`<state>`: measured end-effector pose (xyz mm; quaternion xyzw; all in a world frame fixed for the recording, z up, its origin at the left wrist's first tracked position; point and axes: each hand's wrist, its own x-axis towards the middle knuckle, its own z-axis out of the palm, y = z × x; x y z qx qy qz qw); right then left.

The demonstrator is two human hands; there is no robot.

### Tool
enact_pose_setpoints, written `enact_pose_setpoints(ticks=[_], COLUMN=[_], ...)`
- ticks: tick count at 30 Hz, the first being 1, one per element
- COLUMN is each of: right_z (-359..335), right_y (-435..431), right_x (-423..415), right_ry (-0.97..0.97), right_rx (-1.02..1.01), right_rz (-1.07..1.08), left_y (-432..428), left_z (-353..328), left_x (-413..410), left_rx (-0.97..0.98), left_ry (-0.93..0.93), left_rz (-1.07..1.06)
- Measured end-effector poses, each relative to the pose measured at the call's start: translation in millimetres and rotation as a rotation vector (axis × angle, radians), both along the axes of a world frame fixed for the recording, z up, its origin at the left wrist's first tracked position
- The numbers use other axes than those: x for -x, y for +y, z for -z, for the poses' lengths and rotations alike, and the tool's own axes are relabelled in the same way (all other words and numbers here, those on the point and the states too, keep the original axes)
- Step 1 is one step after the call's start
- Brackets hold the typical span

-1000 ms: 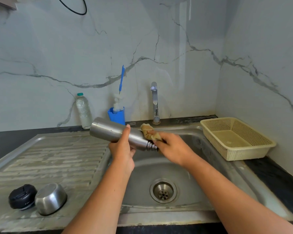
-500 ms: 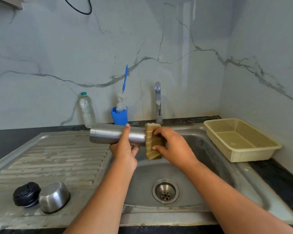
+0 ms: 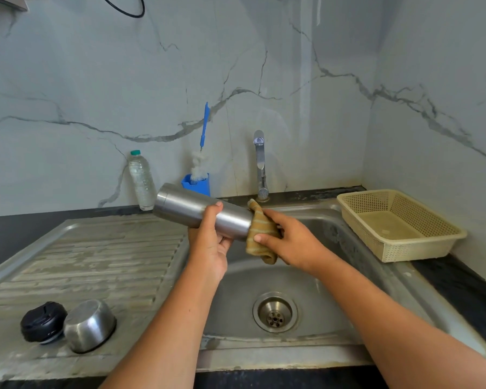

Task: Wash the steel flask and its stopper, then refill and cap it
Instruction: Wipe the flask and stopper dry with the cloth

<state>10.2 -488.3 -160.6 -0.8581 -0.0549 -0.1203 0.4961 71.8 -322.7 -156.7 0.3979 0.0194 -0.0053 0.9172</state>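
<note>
Steel sink (image 3: 334, 276) first: over its basin the steel flask (image 3: 185, 206) lies sideways, gripped by the left hand (image 3: 211, 248), while the right hand (image 3: 289, 242) wraps a yellow scrubber (image 3: 260, 234) round its neck. Near left, the cup lid (image 3: 89, 324) and black stopper (image 3: 43, 321) look unwashed; rinsing, refilling and capping remain.

The black round stopper (image 3: 43, 321) lies just left of the domed steel cup (image 3: 89, 325), both on the ribbed steel drainboard (image 3: 96, 262). The cream plastic mesh basket (image 3: 421, 249) sits right of the steel sink (image 3: 334, 276).

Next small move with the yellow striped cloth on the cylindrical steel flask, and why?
Probably slide the yellow striped cloth along the cylindrical steel flask toward the left hand: the right hand holds it wrapped round the neck end only, leaving the body uncovered.
</note>
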Motion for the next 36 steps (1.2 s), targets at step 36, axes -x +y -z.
enact_pose_setpoints(ticks=[36], right_z=[-3.4], right_y=[-7.4], right_x=[5.1], right_ry=[-0.13], right_rx=[0.174], right_rz=[0.107], left_y=[-4.7], left_z=[2.2], left_x=[-3.5], left_rx=[0.043], left_ry=[0.029], left_rz=[0.119])
